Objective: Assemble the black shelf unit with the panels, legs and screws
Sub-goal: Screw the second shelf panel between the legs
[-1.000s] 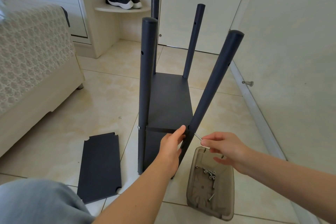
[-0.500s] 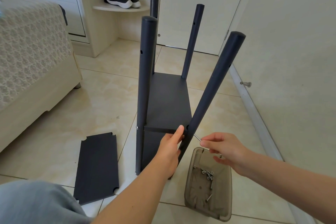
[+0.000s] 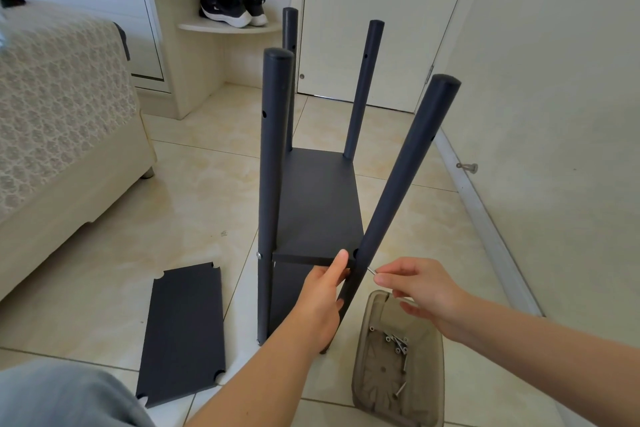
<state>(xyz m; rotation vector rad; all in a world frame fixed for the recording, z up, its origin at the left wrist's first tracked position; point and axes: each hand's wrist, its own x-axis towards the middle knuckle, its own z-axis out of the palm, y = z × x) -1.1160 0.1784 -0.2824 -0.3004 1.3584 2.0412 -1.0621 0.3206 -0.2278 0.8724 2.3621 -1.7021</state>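
At the centre of the tiled floor (image 3: 194, 204) the half-built black shelf unit (image 3: 311, 204) stands with four legs pointing up, and your work is at its near right corner, at about 5 o'clock from the middle panel (image 3: 320, 204). Your left hand (image 3: 320, 302) is wrapped around that corner, thumb lying up along the panel's front edge, fingers curled behind the slanting near-right leg (image 3: 398, 198). Your right hand (image 3: 424, 291) pinches a screw (image 3: 371, 271) between thumb and forefinger, its tip at the leg's side; the other fingers are loosely curled. That leg leans outward toward 1 o'clock while the near-left leg (image 3: 272, 184), which shows a screw head at panel height, stands straight, so the joint is probably loose and the leg will likely swing if you let go. The panels look stiff, thin and light; hold them by the edge near the notch. The screw is small and smooth, easy to drop, so keep the pinch close to its head. More screws lie in the brown plastic tray (image 3: 367, 371) at 5 o'clock, and a spare panel (image 3: 183, 333) lies flat at 8 o'clock.
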